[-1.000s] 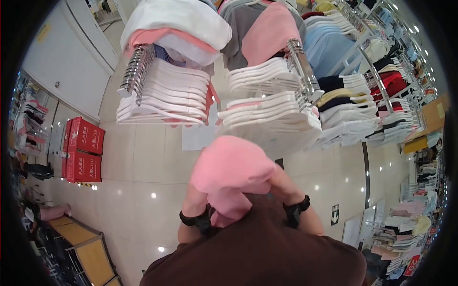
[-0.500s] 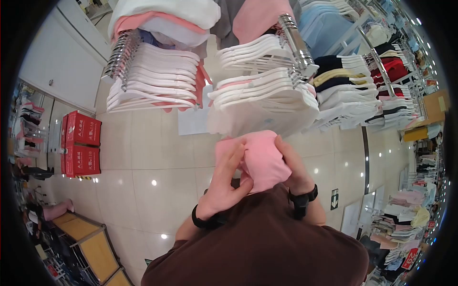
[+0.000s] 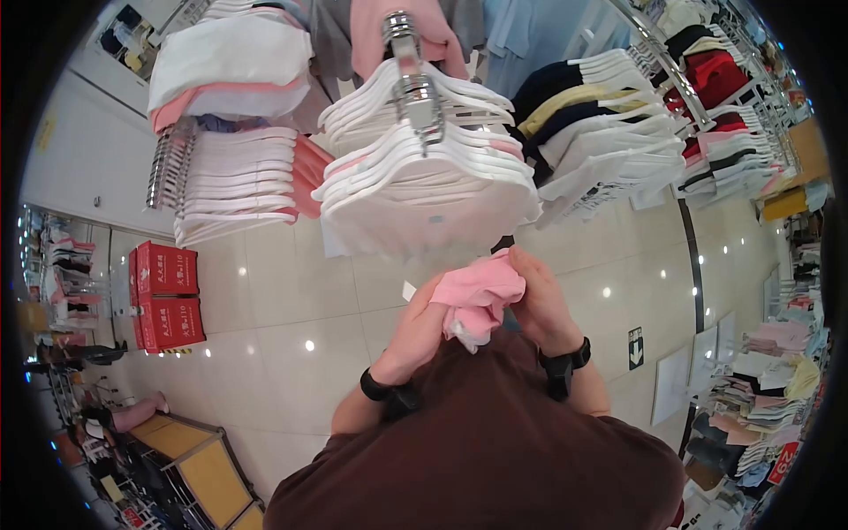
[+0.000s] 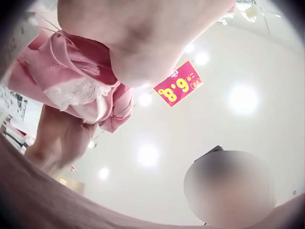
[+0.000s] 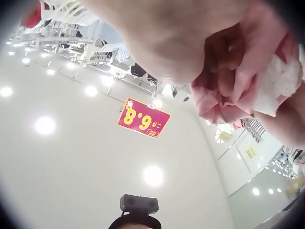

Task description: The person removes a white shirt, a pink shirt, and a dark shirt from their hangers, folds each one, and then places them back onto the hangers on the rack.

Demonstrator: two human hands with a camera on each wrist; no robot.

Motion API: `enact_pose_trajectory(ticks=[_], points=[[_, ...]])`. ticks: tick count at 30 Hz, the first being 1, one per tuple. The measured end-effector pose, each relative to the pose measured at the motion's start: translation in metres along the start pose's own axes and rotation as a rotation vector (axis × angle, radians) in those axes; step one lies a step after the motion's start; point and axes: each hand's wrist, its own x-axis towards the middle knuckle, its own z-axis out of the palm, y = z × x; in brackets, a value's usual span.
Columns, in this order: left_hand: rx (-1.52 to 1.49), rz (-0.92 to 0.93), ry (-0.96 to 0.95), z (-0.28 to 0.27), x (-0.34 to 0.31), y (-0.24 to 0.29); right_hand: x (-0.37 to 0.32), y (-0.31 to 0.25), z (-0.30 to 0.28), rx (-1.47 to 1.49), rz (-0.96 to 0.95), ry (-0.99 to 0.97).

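Observation:
A bunched pink garment [image 3: 477, 284] is held between both hands in front of the chest, above the floor. My left hand [image 3: 417, 329] grips its left side, and a small white tag [image 3: 408, 291] shows beside that hand. On the other side my right hand [image 3: 546, 305] holds the cloth, thumb along its top edge. White lace [image 4: 78, 93] shows among the pink folds in the left wrist view. In the right wrist view, fingers [image 5: 227, 78] of the right hand curl inside a fold of the garment. The cloth hides part of the fingers.
Just ahead hangs a rack of white hangers [image 3: 424, 181] with pale tops. More hangers [image 3: 234, 181] stand to its left, with folded white clothes [image 3: 230, 66] above. Red boxes [image 3: 168, 296] sit on the floor at left. Clothes racks [image 3: 733, 353] line the right side.
The pink garment, earlier spread over the hands, is now bunched smaller, with white lace showing. The left hand's fingers have closed in around it. The hanger racks have shifted left in the head view.

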Motion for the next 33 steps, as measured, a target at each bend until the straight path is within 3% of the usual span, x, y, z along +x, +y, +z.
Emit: enact_pose_trajectory(ticks=[1, 4, 7, 8, 10, 13, 16, 18, 20, 23, 25, 26, 28, 30, 32, 33], points=[[-0.244, -0.007, 0.007, 0.014, 0.004, -0.002, 0.0, -0.001, -0.012, 0.01, -0.003, -0.001], [-0.379, -0.086, 0.019, 0.037, 0.015, 0.0, -0.006, -0.007, -0.03, 0.149, -0.05, -0.125], [-0.443, -0.049, 0.053, 0.048, 0.022, -0.005, -0.015, -0.021, -0.027, -0.682, -0.355, -0.155], [-0.438, -0.049, 0.057, 0.052, 0.023, -0.005, -0.016, -0.023, -0.032, -0.677, -0.357, -0.157], [-0.414, -0.034, 0.07, 0.058, 0.025, -0.004, -0.017, -0.031, -0.037, -0.53, -0.133, -0.131], [-0.502, -0.034, 0.189, 0.068, 0.024, -0.009, -0.005, -0.016, -0.067, -0.545, -0.222, -0.044], [-0.573, -0.006, 0.106, 0.058, 0.022, -0.007, 0.003, -0.015, -0.085, -0.469, -0.297, 0.069], [-0.57, 0.008, 0.178, 0.052, 0.02, -0.008, 0.002, -0.024, -0.085, -0.276, -0.302, 0.214], [-0.563, 0.022, 0.243, 0.049, 0.019, -0.01, 0.002, -0.023, -0.096, -0.313, -0.327, 0.183], [-0.458, 0.115, 0.31, 0.039, 0.02, -0.014, -0.005, -0.03, -0.099, -0.315, -0.286, 0.16], [0.531, 0.2, 0.11, 0.015, 0.023, -0.02, -0.01, -0.038, -0.101, 0.132, -0.197, 0.096], [0.533, 0.201, 0.109, 0.01, 0.026, -0.023, -0.014, -0.041, -0.096, 0.133, -0.199, 0.095], [1.081, 0.293, 0.389, 0.003, 0.037, -0.026, -0.02, -0.048, -0.085, 0.019, -0.167, 0.092], [0.944, 0.279, 0.464, -0.028, 0.057, -0.048, -0.017, -0.033, -0.089, -0.137, -0.165, 0.07], [0.8, 0.262, 0.54, -0.035, 0.06, -0.046, -0.011, -0.024, -0.079, -0.572, -0.113, -0.053], [0.45, 0.223, 0.507, -0.036, 0.058, -0.048, -0.01, -0.025, -0.074, -0.687, 0.002, -0.039]])
